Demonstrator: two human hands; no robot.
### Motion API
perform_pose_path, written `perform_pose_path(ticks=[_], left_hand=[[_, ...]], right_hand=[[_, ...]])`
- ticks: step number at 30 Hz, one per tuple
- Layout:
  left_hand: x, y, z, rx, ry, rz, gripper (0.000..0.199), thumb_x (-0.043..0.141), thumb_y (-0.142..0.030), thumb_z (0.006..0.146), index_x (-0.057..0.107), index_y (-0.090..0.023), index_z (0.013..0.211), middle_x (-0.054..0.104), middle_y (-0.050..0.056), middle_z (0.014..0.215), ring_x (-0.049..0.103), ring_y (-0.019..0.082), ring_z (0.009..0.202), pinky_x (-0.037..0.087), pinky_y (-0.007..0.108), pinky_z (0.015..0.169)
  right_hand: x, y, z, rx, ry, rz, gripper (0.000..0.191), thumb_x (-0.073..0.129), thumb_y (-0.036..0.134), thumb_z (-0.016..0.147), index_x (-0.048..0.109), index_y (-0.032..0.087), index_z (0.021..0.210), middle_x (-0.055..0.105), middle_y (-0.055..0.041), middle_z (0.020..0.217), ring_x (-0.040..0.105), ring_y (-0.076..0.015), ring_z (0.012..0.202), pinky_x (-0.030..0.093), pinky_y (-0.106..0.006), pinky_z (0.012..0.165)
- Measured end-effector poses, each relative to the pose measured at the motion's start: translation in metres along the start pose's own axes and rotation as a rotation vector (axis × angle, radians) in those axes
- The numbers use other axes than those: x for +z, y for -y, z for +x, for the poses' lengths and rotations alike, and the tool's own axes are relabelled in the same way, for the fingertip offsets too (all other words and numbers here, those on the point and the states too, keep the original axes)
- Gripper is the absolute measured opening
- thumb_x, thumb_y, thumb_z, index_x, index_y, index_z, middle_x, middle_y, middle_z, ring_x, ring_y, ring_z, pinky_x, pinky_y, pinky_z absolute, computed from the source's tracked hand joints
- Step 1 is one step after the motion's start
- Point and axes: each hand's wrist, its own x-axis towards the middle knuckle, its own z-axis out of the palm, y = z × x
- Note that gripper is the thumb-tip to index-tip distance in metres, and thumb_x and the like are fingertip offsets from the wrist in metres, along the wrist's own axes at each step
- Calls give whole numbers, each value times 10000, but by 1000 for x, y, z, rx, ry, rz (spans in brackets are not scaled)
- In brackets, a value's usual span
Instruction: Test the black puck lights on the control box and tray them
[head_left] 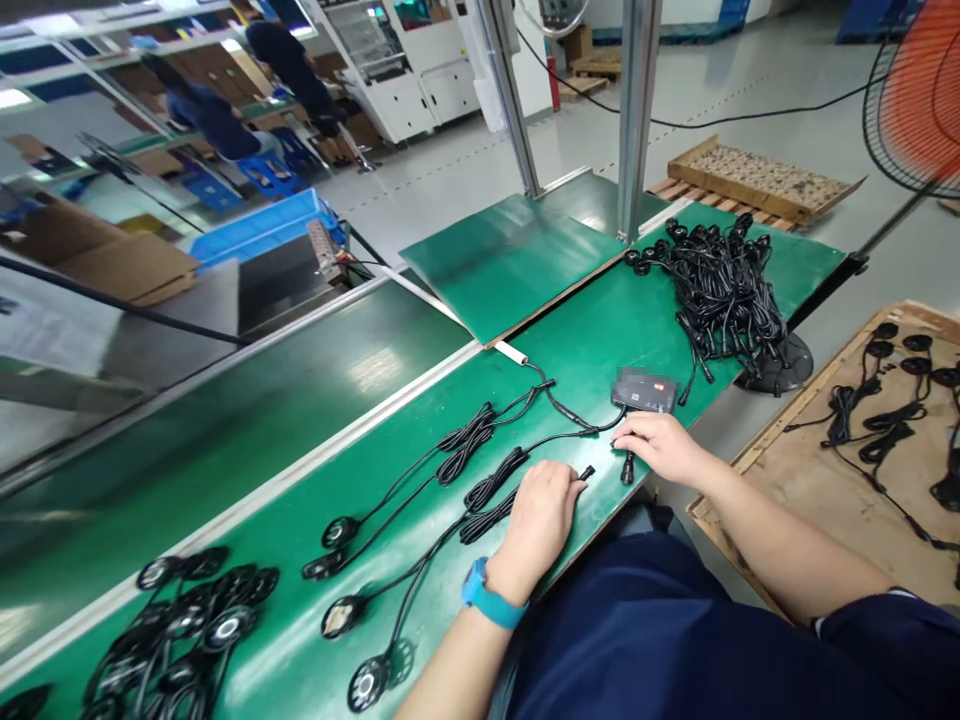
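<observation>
My left hand [546,508], with a blue watch at its wrist, is closed around a black cable whose connector end [587,473] sticks out past the fingertips. My right hand [656,445] has its thumb and fingers pinched at a cable end by a black connector [627,468]. Just beyond it lies a black box [643,392] with a cable running from it. Coiled black cables [491,488] with round black parts [367,683] at their ends stretch left from my left hand. Another coiled cable [466,440] lies behind them on the green table [285,640].
A heap of black cables [724,285] covers the far right of the table. More round parts [180,640] are piled at the near left. A green board [517,265] and metal posts stand beyond. A wooden tray [795,480] with cables is at the right, below a fan [926,100].
</observation>
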Motion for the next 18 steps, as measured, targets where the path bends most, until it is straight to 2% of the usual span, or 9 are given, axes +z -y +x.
perform_pose_path(ticks=[5, 9, 14, 18], left_hand=[[-3, -6, 33, 16, -155, 12, 131, 585, -281, 1002, 592, -170, 1072, 634, 105, 1042, 562, 257, 987, 479, 396, 861], [8, -6, 56, -12, -88, 96, 51, 593, -198, 977, 628, -193, 939, 624, 83, 948, 543, 262, 932, 452, 390, 800], [18, -3, 48, 10, -128, 26, 154, 517, -244, 1029, 630, -190, 940, 634, 71, 935, 538, 240, 936, 421, 382, 826], [20, -5, 43, 54, -110, 44, 267, 468, -329, 1057, 659, -179, 948, 645, 79, 938, 538, 226, 933, 411, 373, 819]], right_hand=[[5, 5, 0, 1, -32, -11, 160, 631, 294, 976, 767, 215, 1006, 711, -38, 915, 658, -164, 803, 515, -292, 772], [5, 6, -1, 6, -68, -12, 173, 619, 300, 983, 765, 218, 1026, 708, -42, 926, 656, -166, 807, 517, -296, 763], [7, 7, -2, -42, -67, -3, 194, 601, 320, 999, 767, 229, 1039, 734, -43, 969, 686, -184, 882, 540, -319, 820], [9, 4, -2, -69, -79, -81, 225, 587, 361, 1006, 772, 240, 1048, 751, -47, 1021, 703, -207, 941, 551, -346, 890]])
